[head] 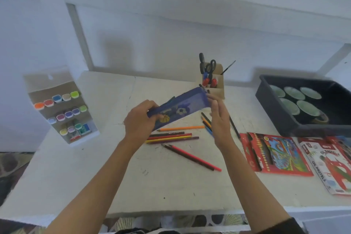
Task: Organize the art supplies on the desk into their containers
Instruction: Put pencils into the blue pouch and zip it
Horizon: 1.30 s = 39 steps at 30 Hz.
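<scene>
1. Pencil case [180, 108] – blue, printed with balls, held in the air above the middle of the tabletop [171, 186], tilted with its right end higher.
2. Left hand [140, 119] – fingers curled round the lower left end of the pencil case, gripping it.
3. Right hand [218, 119] – fingers [212, 100] mostly straight and touching the case's upper right end. Whether they pinch it cannot be told, as the view is blurred.
4. Loose coloured pencils [171, 137] lie on the tabletop under the case, roughly parallel to each other. Two more pencils [191, 156] lie slanted nearer the front edge, and a further few [206, 121] are partly hidden behind the right hand.
5. Cardboard holder [216, 83] stands at the far edge with scissors [209, 67] upright in it.
6. Dark tray [275, 112] sits at the far right corner and holds green-lidded jars [294, 94].
7. Clear rack [62, 108] of coloured pots stands at the left edge.
8. Red pencil box [279, 154] and an oil pastels box [330, 167] lie flat side by side at the right edge.
</scene>
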Motion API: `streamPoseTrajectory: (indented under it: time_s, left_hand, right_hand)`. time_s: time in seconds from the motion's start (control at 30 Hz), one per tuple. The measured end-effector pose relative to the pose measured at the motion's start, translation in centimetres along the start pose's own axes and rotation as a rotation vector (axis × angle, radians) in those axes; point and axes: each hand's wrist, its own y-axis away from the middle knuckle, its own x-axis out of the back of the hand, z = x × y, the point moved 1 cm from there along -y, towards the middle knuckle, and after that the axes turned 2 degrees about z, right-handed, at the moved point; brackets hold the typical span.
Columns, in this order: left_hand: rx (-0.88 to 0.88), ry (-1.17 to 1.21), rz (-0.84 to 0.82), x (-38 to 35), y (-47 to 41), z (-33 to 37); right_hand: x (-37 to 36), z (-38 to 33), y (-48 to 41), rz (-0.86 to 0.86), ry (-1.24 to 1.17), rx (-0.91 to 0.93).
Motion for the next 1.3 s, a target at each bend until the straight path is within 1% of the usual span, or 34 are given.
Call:
streamPoseTrajectory:
  time_s: [0.07, 0.1, 0.13, 0.17, 0.2, 0.27, 0.4, 0.5, 0.57, 0.67, 0.7, 0.83, 0.93, 1.03, 1.1, 1.17, 1.23, 1.27, 1.3]
  left_hand:
    - [-0.011, -0.065, 0.149, 0.5, -1.4, -0.9]
    - [-0.033, -0.123, 0.208, 0.5, -2.3, -1.4]
    - [-0.056, -0.201, 0.255, 0.5, -3.4, -1.9]
    - [-0.077, -0.283, 0.279, 0.3, -4.4, -2.4]
    - [-0.091, -0.361, 0.285, 0.1, -5.5, -3.0]
    - [-0.097, -0.486, 0.270, -0.7, -7.3, -4.5]
    - [-0.066, -0.680, 0.197, -1.8, -9.6, -7.3]
    - [-0.003, -0.756, 0.046, -2.8, -9.0, -10.0]
    - [0.019, -0.689, 0.003, -3.5, -7.9, -11.5]
    - [0.083, -0.468, 0.080, -3.8, -7.2, -12.1]
    - [0.081, -0.441, 0.085, -3.8, -7.2, -12.1]
    - [0.044, -0.521, 0.020, -3.9, -5.4, -12.4]
    - [0.127, -0.504, 0.002, -4.0, -4.4, -12.1]
    - [0.200, -0.472, -0.023, -4.1, -4.3, -10.2]
    - [0.207, -0.383, -0.008, -4.7, -3.9, -7.8]
    - [0.176, -0.253, 0.016, -5.7, -2.9, -4.7]
    - [0.098, -0.130, 0.031, -7.5, -1.2, -0.8]
    - [0.057, -0.085, 0.034, -8.8, -0.4, 1.5]
    - [0.032, -0.043, 0.028, -9.7, 0.5, 3.1]
  right_hand:
    - [-0.8, 3.3, 0.5, -0.119, 0.215, -0.043]
    - [-1.1, 5.2, 0.9, -0.191, 0.376, -0.033]
    - [-1.4, 6.9, 1.3, -0.271, 0.559, 0.014]
    - [-1.7, 8.2, 1.6, -0.346, 0.725, 0.078]
    - [-1.8, 9.2, 1.9, -0.401, 0.838, 0.134]
    - [-1.6, 9.9, 2.2, -0.427, 0.899, 0.191]
    - [-1.7, 9.7, 2.1, -0.391, 0.897, 0.216]
    - [-1.9, 9.7, 2.2, -0.375, 0.898, 0.208]
    - [-1.8, 9.8, 2.2, -0.373, 0.893, 0.205]
    - [-1.8, 9.7, 2.1, -0.361, 0.864, 0.203]
    - [-1.8, 9.6, 2.1, -0.360, 0.856, 0.203]
    - [-1.6, 9.5, 2.2, -0.349, 0.835, 0.198]
    - [-1.6, 9.4, 2.2, -0.340, 0.829, 0.203]
    - [-1.7, 9.5, 2.3, -0.340, 0.790, 0.217]
    - [-1.4, 9.3, 2.4, -0.258, 0.620, 0.188]
    - [-0.6, 8.2, 2.1, -0.044, 0.396, 0.121]
    - [1.4, 6.8, 1.5, 0.195, 0.200, 0.037]
    - [3.2, 5.9, 1.0, 0.271, 0.115, 0.009]
    - [4.5, 5.3, 0.5, 0.308, 0.052, -0.021]
